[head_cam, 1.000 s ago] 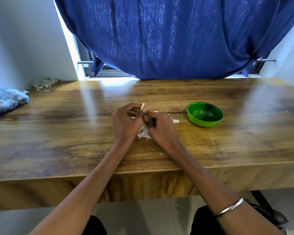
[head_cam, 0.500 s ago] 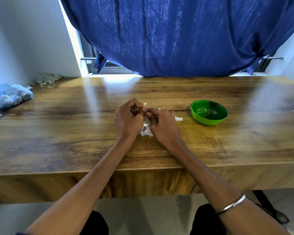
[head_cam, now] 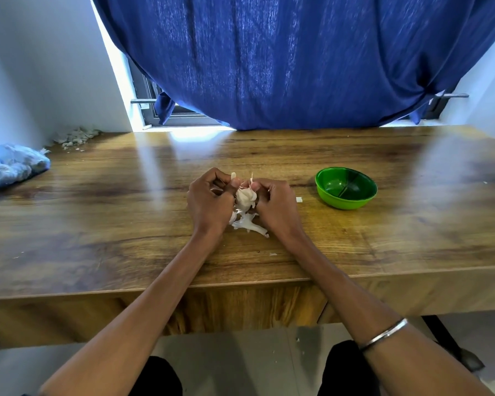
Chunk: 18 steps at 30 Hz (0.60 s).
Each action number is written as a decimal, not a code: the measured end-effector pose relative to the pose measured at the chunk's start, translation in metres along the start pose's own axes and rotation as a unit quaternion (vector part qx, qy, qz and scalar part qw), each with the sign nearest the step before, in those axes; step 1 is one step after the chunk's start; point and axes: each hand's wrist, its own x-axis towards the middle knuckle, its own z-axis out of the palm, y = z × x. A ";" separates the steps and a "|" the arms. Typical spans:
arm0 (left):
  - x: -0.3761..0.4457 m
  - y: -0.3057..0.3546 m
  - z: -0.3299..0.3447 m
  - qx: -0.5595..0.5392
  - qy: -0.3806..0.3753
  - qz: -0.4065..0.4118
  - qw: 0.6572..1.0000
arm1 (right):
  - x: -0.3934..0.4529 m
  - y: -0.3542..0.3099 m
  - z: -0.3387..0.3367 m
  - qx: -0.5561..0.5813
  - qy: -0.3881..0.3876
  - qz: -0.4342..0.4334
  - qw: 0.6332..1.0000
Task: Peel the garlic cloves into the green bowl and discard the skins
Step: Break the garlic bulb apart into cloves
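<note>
While both hands' fingers (head_cam: 235,184) curl round the garlic (head_cam: 245,197), skins (head_cam: 249,224) beneath, green bowl (head_cam: 345,188) well right, table edge (head_cam: 155,290) near.

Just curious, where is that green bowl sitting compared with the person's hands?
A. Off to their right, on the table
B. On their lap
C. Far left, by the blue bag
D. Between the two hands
A: the green bowl stands on the wooden table, beyond the right hand, apart from it.

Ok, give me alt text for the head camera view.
Both hands, left hand and right hand, pinch a garlic clove over loose skins on a wooden table. A green bowl sits apart to the right.
</note>
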 end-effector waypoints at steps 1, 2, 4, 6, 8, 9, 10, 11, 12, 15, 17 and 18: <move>0.001 -0.001 0.000 0.001 -0.005 0.002 1.000 | 0.000 0.001 0.000 0.002 -0.003 0.001 1.000; 0.003 -0.002 0.000 0.001 -0.010 0.003 1.000 | 0.000 0.002 0.000 0.009 -0.004 0.006 1.000; 0.004 -0.002 0.001 -0.002 -0.018 0.003 1.000 | 0.001 0.006 0.001 0.026 0.006 0.031 0.999; 0.003 -0.002 0.002 -0.002 -0.018 0.005 1.000 | 0.003 0.008 0.001 0.039 0.021 0.055 0.998; 0.003 -0.003 0.002 -0.003 -0.011 0.006 1.000 | 0.003 0.008 0.001 0.038 0.031 0.059 0.997; 0.004 -0.004 0.001 -0.005 -0.006 0.005 1.000 | 0.002 0.008 0.000 0.032 0.030 0.054 0.998; 0.005 -0.005 0.001 -0.007 0.000 0.002 1.000 | 0.002 0.007 0.001 0.022 0.027 0.051 0.998; 0.005 -0.006 0.000 -0.012 0.005 0.000 1.000 | 0.002 0.007 0.001 0.011 0.020 0.049 0.999; 0.005 -0.006 -0.001 -0.016 0.008 -0.004 1.000 | 0.002 0.008 0.001 -0.002 0.007 0.050 0.999; 0.005 -0.007 -0.002 -0.011 0.014 0.004 1.000 | 0.001 0.007 0.002 -0.027 -0.037 0.035 0.998; 0.006 -0.008 -0.002 -0.003 0.018 0.015 1.000 | 0.000 0.006 0.002 -0.023 -0.041 0.031 0.998; 0.006 -0.008 -0.002 -0.002 0.021 0.018 1.000 | 0.000 0.005 0.002 -0.021 -0.036 0.030 0.999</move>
